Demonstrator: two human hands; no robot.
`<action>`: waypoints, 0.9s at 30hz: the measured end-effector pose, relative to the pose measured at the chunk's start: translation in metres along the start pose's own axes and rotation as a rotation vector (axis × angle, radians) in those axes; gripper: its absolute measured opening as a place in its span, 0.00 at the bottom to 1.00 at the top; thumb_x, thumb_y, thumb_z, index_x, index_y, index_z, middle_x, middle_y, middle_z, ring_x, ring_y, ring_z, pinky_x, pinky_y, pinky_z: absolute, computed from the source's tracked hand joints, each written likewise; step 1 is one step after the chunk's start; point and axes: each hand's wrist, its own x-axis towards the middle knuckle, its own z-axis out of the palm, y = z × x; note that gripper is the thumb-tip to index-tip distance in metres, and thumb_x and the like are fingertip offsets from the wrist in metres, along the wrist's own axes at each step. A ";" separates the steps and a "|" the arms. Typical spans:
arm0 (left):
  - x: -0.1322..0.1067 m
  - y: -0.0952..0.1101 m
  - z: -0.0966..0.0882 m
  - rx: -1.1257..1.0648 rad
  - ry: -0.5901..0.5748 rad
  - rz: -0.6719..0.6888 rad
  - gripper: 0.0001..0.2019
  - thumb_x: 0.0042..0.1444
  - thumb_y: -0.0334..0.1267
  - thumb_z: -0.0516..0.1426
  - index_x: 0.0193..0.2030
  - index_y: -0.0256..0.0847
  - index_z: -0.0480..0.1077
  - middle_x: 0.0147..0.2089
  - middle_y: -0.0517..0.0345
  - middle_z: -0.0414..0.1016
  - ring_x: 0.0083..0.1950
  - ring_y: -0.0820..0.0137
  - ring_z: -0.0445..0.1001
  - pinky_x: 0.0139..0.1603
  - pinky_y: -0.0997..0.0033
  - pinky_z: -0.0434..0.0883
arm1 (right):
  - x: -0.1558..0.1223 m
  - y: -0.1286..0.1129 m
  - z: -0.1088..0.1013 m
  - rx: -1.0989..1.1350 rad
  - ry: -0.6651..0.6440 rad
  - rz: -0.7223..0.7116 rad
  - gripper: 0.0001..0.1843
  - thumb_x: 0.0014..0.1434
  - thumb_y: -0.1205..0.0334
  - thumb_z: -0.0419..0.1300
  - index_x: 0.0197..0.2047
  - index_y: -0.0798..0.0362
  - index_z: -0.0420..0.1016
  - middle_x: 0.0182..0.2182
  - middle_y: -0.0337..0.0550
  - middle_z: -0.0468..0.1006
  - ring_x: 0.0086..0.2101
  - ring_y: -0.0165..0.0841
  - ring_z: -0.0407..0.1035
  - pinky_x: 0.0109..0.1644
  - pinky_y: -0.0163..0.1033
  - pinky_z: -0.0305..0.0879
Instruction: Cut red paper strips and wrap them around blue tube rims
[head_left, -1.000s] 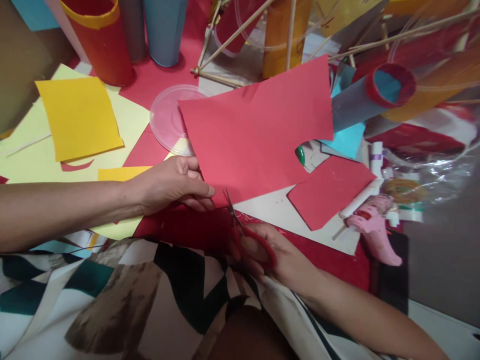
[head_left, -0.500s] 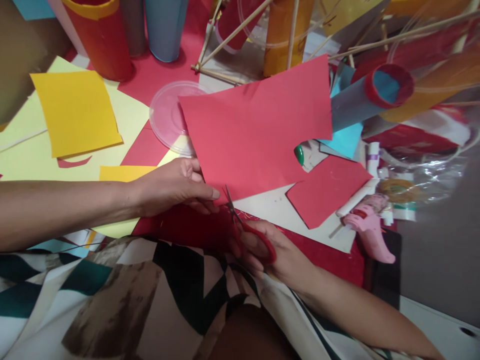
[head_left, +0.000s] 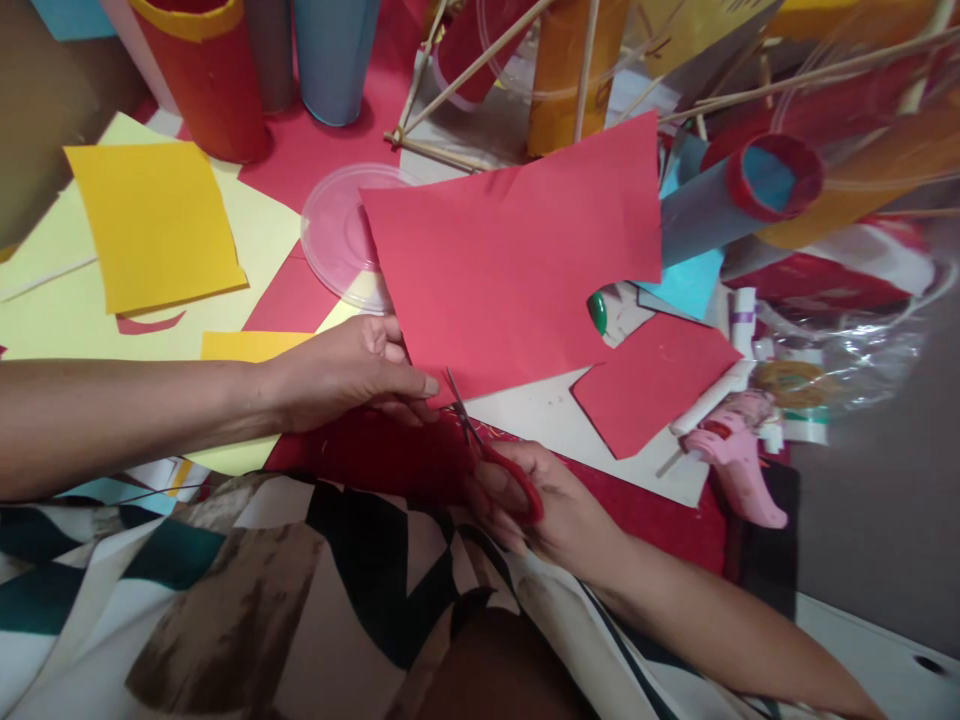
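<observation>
A sheet of red paper [head_left: 510,270] with a curved notch cut from its right side is pinched at its lower left corner by my left hand [head_left: 352,375]. My right hand [head_left: 547,505] is closed around the red handles of a pair of scissors [head_left: 466,425]. Its slightly parted blades meet the lower edge of the sheet, just right of my left thumb. To the right lies a smaller red paper piece [head_left: 652,380]. A clear round plastic lid [head_left: 330,230] is partly covered by the sheet's left edge.
Yellow paper [head_left: 154,225] lies at the left. Red [head_left: 210,90] and blue [head_left: 334,60] tubes stand at the back left. A frame of thin sticks [head_left: 480,70] fills the back. At right are a blue-grey tube [head_left: 720,200] and a pink glue gun [head_left: 739,465].
Little differs. My right hand and the scissors have shifted very slightly, while the left hand keeps its pinch on the red paper. The whole view has moved a touch.
</observation>
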 end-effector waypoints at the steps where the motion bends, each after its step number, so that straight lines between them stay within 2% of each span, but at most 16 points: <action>1: 0.000 0.000 0.000 -0.001 0.009 -0.001 0.06 0.56 0.21 0.61 0.36 0.34 0.74 0.28 0.56 0.83 0.28 0.74 0.81 0.33 0.80 0.78 | 0.000 0.000 0.001 -0.008 0.003 0.003 0.33 0.62 0.35 0.59 0.19 0.52 0.58 0.11 0.31 0.60 0.14 0.20 0.52 0.21 0.32 0.47; 6: -0.001 0.001 0.002 -0.005 0.049 -0.011 0.06 0.56 0.20 0.60 0.35 0.34 0.73 0.27 0.55 0.82 0.27 0.74 0.81 0.32 0.80 0.78 | 0.000 -0.003 0.005 -0.012 0.024 0.028 0.33 0.61 0.34 0.60 0.19 0.52 0.58 0.10 0.30 0.59 0.14 0.21 0.50 0.20 0.33 0.44; 11: -0.002 -0.002 0.001 0.001 -0.017 -0.004 0.06 0.55 0.22 0.62 0.37 0.35 0.75 0.29 0.57 0.83 0.30 0.74 0.82 0.34 0.80 0.79 | 0.000 -0.003 0.006 -0.021 0.053 0.025 0.34 0.61 0.33 0.59 0.20 0.53 0.60 0.11 0.31 0.61 0.15 0.22 0.53 0.23 0.33 0.49; 17: -0.005 -0.005 0.001 -0.002 -0.039 -0.009 0.05 0.55 0.26 0.64 0.37 0.37 0.76 0.30 0.59 0.82 0.32 0.74 0.81 0.35 0.79 0.78 | 0.002 0.000 0.006 -0.011 0.045 0.023 0.32 0.61 0.33 0.58 0.24 0.54 0.65 0.11 0.30 0.60 0.14 0.22 0.53 0.19 0.32 0.46; 27: -0.004 -0.004 0.001 0.000 -0.030 -0.011 0.05 0.54 0.24 0.63 0.36 0.35 0.75 0.29 0.58 0.82 0.31 0.74 0.81 0.34 0.79 0.78 | 0.002 -0.003 0.011 -0.035 0.071 0.022 0.34 0.59 0.32 0.60 0.19 0.51 0.57 0.10 0.30 0.59 0.14 0.21 0.51 0.21 0.33 0.47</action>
